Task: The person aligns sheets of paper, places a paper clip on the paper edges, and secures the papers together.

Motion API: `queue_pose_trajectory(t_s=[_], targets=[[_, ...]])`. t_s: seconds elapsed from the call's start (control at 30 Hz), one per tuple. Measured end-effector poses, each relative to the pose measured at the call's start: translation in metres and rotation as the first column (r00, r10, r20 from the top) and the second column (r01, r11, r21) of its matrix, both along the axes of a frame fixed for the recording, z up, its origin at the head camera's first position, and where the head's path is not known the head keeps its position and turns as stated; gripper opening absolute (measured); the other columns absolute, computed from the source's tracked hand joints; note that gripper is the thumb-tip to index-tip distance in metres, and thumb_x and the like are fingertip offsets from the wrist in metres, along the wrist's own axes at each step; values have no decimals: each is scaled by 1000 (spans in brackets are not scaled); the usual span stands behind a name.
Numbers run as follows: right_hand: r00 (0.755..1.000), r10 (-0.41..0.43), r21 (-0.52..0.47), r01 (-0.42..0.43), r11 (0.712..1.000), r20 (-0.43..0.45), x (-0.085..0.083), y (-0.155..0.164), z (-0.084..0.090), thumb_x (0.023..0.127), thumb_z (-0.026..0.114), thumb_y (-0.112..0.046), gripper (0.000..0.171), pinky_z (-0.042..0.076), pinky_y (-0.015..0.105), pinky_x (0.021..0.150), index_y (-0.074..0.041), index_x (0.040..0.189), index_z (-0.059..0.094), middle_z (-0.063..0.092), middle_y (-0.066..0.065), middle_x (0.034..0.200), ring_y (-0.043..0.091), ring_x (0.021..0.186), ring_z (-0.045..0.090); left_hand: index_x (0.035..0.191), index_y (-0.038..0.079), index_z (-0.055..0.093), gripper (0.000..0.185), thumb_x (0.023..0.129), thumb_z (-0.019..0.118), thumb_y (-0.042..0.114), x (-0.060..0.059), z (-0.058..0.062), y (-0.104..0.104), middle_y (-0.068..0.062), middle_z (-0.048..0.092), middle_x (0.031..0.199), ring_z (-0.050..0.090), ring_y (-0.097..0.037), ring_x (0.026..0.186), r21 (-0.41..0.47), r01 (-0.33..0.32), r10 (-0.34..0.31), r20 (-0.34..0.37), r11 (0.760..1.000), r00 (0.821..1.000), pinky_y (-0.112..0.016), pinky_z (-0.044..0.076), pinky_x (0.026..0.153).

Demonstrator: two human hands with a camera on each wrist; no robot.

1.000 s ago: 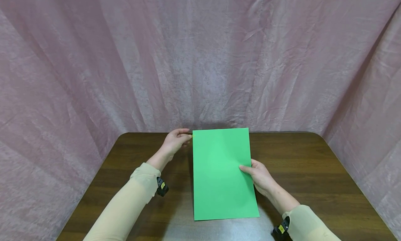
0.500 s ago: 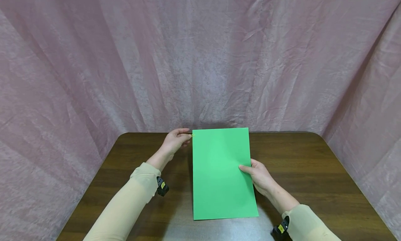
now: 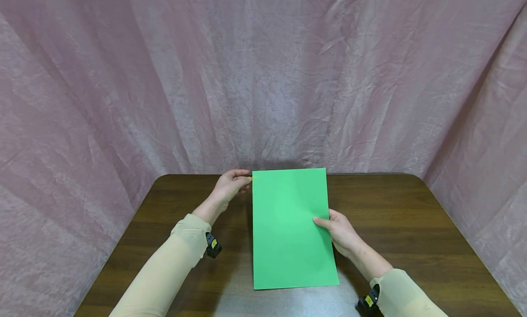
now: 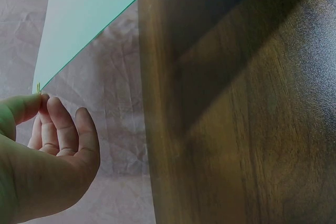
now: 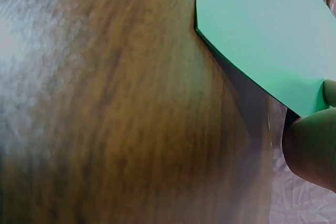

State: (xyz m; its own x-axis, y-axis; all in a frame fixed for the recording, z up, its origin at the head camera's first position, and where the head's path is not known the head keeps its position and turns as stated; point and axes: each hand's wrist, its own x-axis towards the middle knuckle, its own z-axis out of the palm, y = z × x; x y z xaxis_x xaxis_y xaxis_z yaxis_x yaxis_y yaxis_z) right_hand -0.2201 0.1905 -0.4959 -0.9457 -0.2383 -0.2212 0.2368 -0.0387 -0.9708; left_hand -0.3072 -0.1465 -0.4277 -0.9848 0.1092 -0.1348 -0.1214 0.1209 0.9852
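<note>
**Green sheet held above a wooden table, paper clip at its far left corner**

Green sheet [image 3: 292, 228] held lengthwise, long axis running away from the body, short edges near and far, flat face turned up toward the head camera. Raised off the wooden table [image 3: 411, 225], as shown by the shadow beneath it in the right wrist view [image 5: 252, 30] and the lifted edge in the left wrist view [image 4: 89, 24]. Placed over the middle of the table, between both forearms.

No containers in view.

Left hand [image 3: 228, 189] at the sheet's far left corner, thumb and forefinger pinched on a small yellow paper clip [image 3: 253, 178], the other 3 fingers loosely curled below. Clip just meeting the corner of the sheet; seen again as a thin yellow sliver at the fingertips [image 4: 38, 87].

Right hand [image 3: 341, 232] gripping the sheet's right long edge around mid-length, thumb laid on top, remaining fingers hidden underneath.

Pink wrinkled curtain [image 3: 263, 79] hanging behind and beside the table. Beige sleeves [image 3: 164, 271] on both arms, with a black wrist strap on each.
</note>
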Motion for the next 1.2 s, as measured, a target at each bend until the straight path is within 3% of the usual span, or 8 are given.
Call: queue_pose_trajectory(t_s=[0.2,0.47,1.2], targets=[[1000,-5,2,5,1000,4,-1,0,0,106,58,-13,47,58,36,81,8,146,46,71,11,115,21,96,71,136,6,60,37,101,66,17,-2,0,0,-12,67,117,63,-35,110,-8,2,-2,1,1000,1000,-31,55,81],[1000,-4,14,4,1000,5,0,0,2,106,59,-14,47,58,36,80,8,145,47,72,11,113,21,95,71,137,5,58,38,102,65,17,-2,0,1,-13,67,118,58,-45,119,5,13,-13,-7,1000,1000,-31,55,82],[999,-19,20,20,1000,-29,0,-2,3,104,58,-9,42,60,36,75,12,140,50,73,11,108,20,88,72,142,4,55,46,100,68,16,-5,3,2,-10,67,110,59,-44,118,-28,-4,4,-21,1000,1000,-32,55,82]])
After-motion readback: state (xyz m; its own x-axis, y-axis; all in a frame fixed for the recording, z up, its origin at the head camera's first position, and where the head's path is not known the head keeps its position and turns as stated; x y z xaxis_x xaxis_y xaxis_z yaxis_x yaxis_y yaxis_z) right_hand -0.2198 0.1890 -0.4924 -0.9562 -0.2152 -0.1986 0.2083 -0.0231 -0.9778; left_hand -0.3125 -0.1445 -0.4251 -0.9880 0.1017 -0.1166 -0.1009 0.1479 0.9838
